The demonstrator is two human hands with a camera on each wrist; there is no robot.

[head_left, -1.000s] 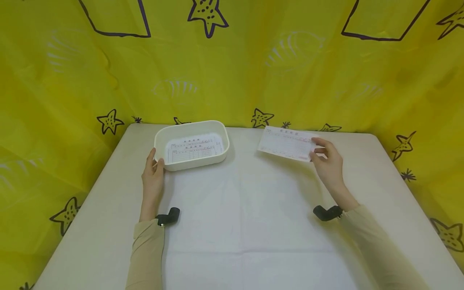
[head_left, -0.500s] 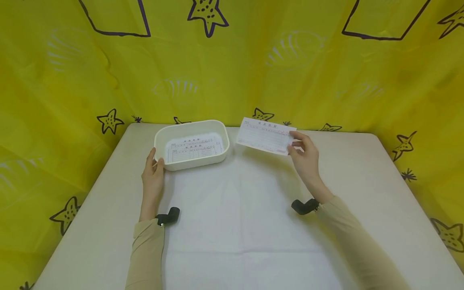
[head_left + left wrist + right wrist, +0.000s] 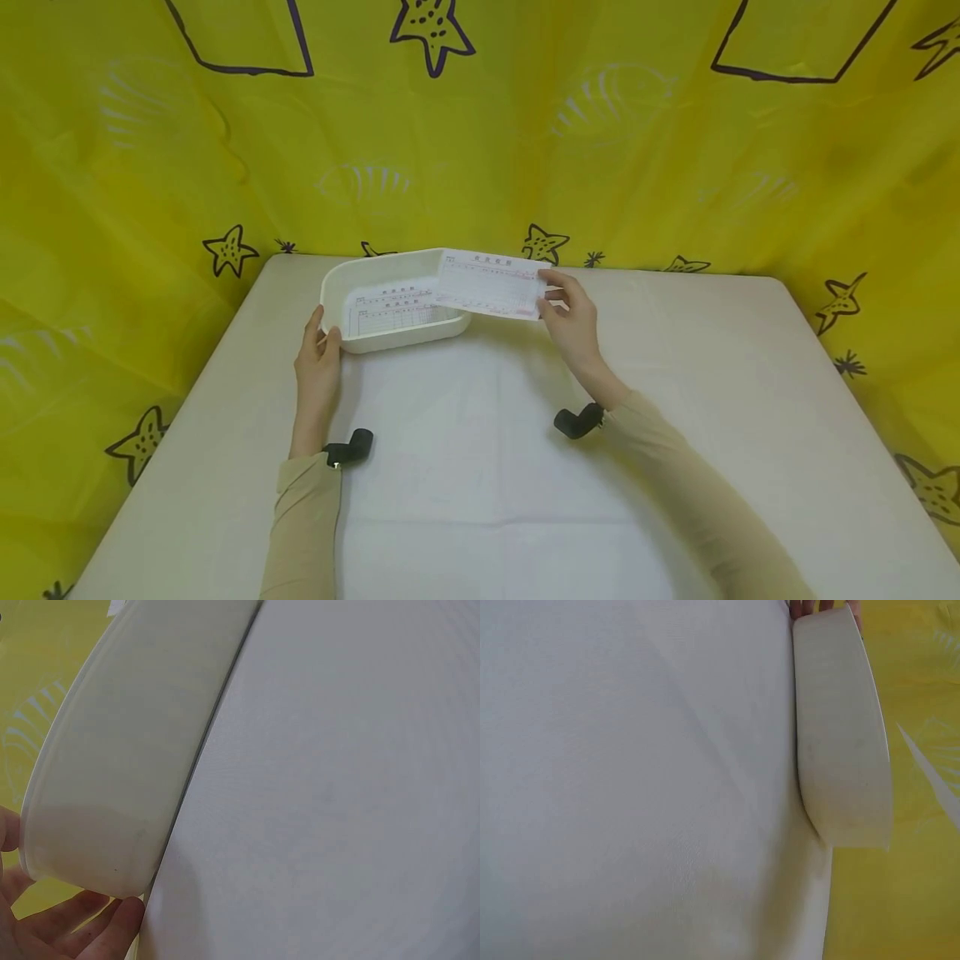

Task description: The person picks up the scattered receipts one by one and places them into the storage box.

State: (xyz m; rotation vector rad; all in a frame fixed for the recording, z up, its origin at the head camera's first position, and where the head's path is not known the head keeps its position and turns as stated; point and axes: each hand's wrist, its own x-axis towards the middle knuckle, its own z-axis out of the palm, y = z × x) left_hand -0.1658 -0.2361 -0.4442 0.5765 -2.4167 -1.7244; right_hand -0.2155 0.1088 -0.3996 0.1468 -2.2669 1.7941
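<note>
My right hand (image 3: pixel 574 325) pinches the right end of a white printed receipt slip (image 3: pixel 491 285). That slip is tilted, and its left end overlaps the right side of a cream plastic bin (image 3: pixel 397 337) in the head view. Inside the bin lie printed slips (image 3: pixel 386 319), partly covered by the held one. My left hand (image 3: pixel 317 367) grips the bin's near left corner, thumb and fingers about its wall. In the left wrist view the fingers (image 3: pixel 112 930) touch the wall of the bin (image 3: pixel 127 750). The right wrist view shows the bin (image 3: pixel 840 727) and an edge of the held slip (image 3: pixel 934 780).
A white cloth (image 3: pixel 495 467) with fold creases covers the table. Behind it hangs a yellow curtain (image 3: pixel 480 125) with star and fish drawings. Black camera mounts (image 3: pixel 351 447) sit on both wrists.
My right hand has moved left with the receipt slip, from the right of the bin to over its right side. The left hand and the bin have stayed put.
</note>
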